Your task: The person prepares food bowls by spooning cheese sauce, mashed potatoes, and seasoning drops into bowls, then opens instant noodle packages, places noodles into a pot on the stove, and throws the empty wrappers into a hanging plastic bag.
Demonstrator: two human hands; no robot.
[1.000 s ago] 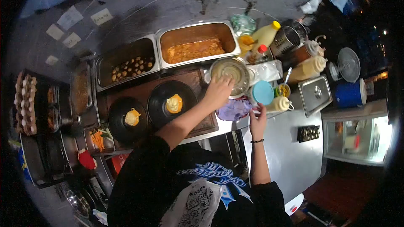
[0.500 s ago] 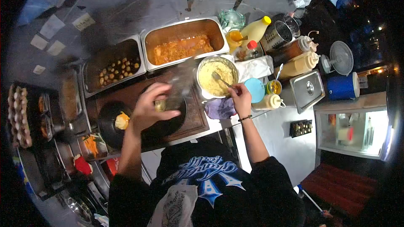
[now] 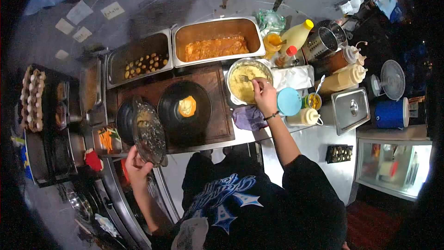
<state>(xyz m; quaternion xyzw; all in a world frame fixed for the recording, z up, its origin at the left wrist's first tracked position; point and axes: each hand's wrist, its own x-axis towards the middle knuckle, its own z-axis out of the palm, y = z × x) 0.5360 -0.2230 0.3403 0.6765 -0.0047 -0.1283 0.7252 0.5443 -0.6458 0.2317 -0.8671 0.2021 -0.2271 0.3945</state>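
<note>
My left hand [image 3: 138, 163] grips a glass lid [image 3: 150, 132] by its lower edge; the lid is tilted, speckled with droplets, and covers much of the left black bowl [image 3: 124, 119]. Beside it, the right black bowl [image 3: 170, 96] lies on the brown board [image 3: 222, 122], with a creamy yellow-orange mound [image 3: 187, 106] in its middle. Fingers of my right hand [image 3: 264, 93] are closed on a fork [image 3: 244, 78], whose tines rest in yellow mash in a white-rimmed pot [image 3: 235, 95]. A purple cloth [image 3: 249, 118] lies just below the pot.
Steel trays hold orange stew [image 3: 216, 48] and small round pieces [image 3: 146, 64]. Right of the pot are a light-blue lid [image 3: 289, 102], sauce bottles [image 3: 340, 79] and a steel lid [image 3: 354, 108]. Egg trays [image 3: 34, 99] stand far left, beyond carrot strips [image 3: 106, 140].
The glass lid has come off the pot and moved left with my left hand, over the left bowl. My right hand has left the purple cloth and taken hold of the fork.
</note>
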